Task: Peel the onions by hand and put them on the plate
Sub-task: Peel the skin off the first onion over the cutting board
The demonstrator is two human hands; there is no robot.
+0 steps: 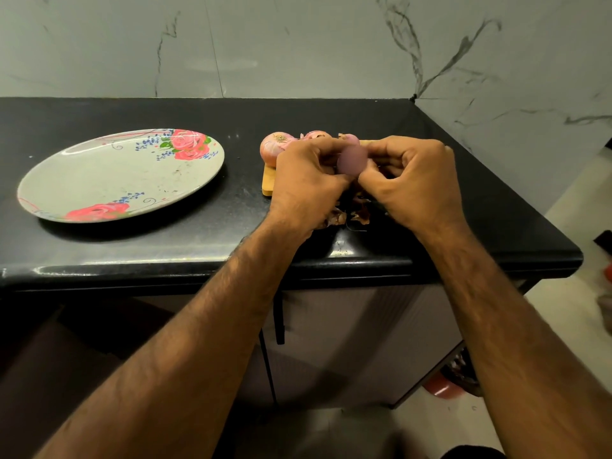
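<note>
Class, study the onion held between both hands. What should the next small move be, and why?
Probably the left hand should carry the held onion over to the plate. The part showing between it and the right hand looks smooth and purple, without dry skin; loose skins lie below, and the plate holds no onion. Its hidden side may need checking first.

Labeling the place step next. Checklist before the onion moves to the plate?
1. Grip: left hand and right hand both hold the held onion: ok.
2. Peeled all round: visible face smooth purple, rest hidden by the hands: cannot tell.
3. Plate bare, room to set down: ok.
4. Counter between hands and plate free: ok.
5. Loose skins lie below the hands, off the plate: ok.
6. All onions peeled: unpeeled onions sit on the board: not ok.
</note>
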